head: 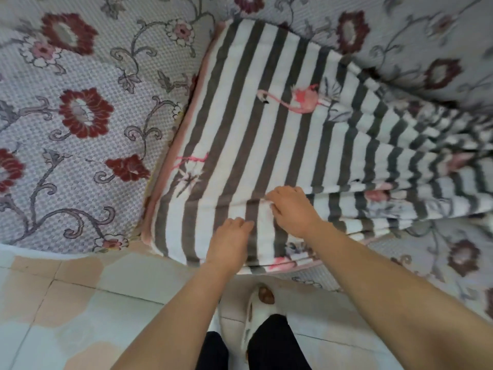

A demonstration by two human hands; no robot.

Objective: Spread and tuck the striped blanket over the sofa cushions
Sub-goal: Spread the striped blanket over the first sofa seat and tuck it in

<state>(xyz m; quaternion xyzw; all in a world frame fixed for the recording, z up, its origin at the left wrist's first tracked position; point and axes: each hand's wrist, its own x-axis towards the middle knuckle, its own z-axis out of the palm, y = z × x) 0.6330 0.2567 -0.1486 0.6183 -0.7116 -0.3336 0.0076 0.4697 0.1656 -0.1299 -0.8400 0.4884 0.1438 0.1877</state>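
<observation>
- Nearest the lens: two bare forearms reaching forward over a slippered foot (262,303) on the tiled floor (80,303).
- Left hand (229,244) resting knuckles-up on the blanket (253,116) near its front edge, fingers curled down into the cloth; probably gripping a fold, though fingertips stay hidden.
- Right hand (290,209) just beyond and beside the left, fingers bent, pinching a small ridge of blanket.
- Ahead of both hands: striped cloth lying fairly flat over one cushion, flamingo print (293,100) showing, pink border along the side away from the right hand.
- Out past the right hand: rest of the blanket bunched in pleats, not yet spread over the floral sofa (66,116).
- Step in hand, as judged: smoothing and spreading; tucking not yet begun.
- Next move likely calls for drawing the bunched part sideways, away from the left hand, flattening the pleats, then pushing the edges down along the cushion gaps.
</observation>
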